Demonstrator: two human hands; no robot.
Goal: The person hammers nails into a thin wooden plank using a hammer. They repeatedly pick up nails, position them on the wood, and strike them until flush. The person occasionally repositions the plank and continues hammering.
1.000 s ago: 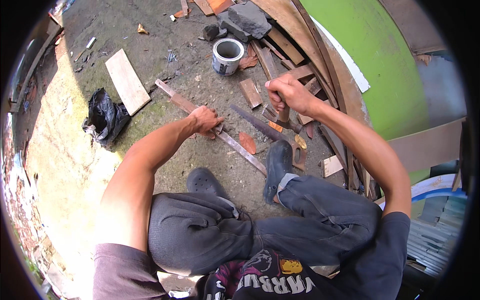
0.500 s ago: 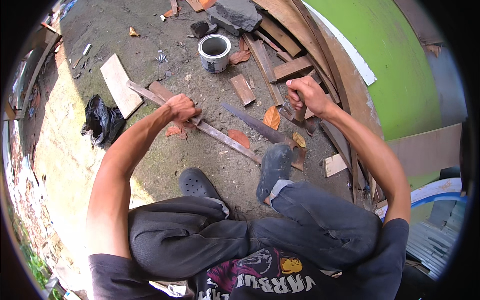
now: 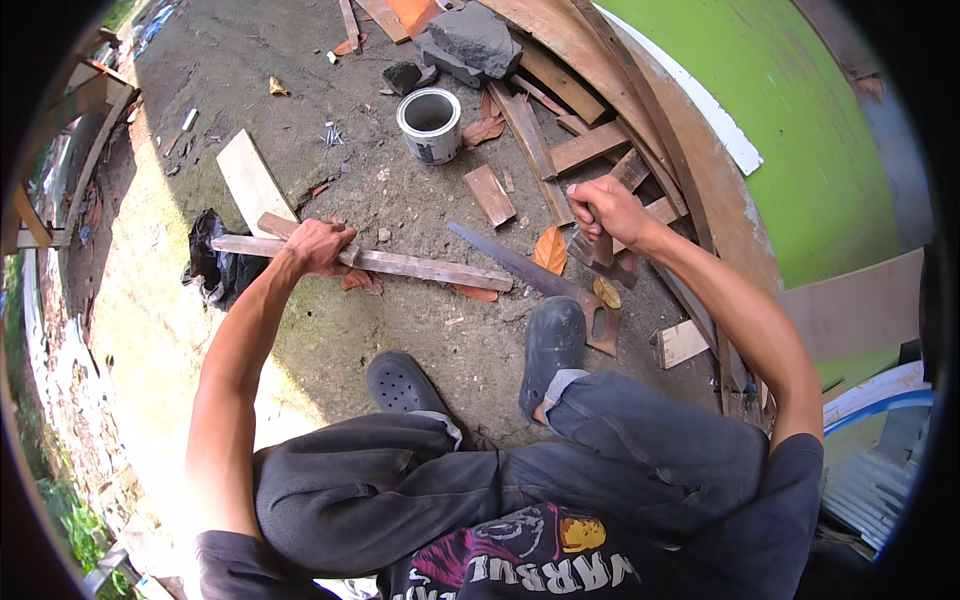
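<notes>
Wooden lath [image 3: 400, 264], long and narrow, lies across bare grey ground [image 3: 330, 170] and is gripped near its left end by the left hand [image 3: 318, 246], whose fingers are wrapped fully around it; the rest of the lath runs out to the right of that hand, ending near a fallen orange leaf [image 3: 549, 250]. Just left of the left hand lies a crumpled black plastic bag [image 3: 212, 262], and beyond the hand, farther from the person, a pale flat board [image 3: 251, 182].

The right hand [image 3: 605, 212] is closed in a fist around the handle of a tool [image 3: 592, 245]; the tool's head is hidden among the scrap, so its kind cannot be told. Directly below and to the left of this hand a handsaw [image 3: 520, 272] lies on the ground, blade pointing toward the lath, its wooden grip beside the toe of a dark clog [image 3: 552, 352]. A second clog [image 3: 400, 383] rests below the lath's midpoint.

Beyond both hands stands a white tin can [image 3: 429, 124], open at the top, with a grey stone [image 3: 472, 42] behind it. Right of the right hand, stacked curved planks [image 3: 640, 120] lean against a green wall [image 3: 800, 130]. A short wood offcut [image 3: 490, 194] lies between the can and the saw.
</notes>
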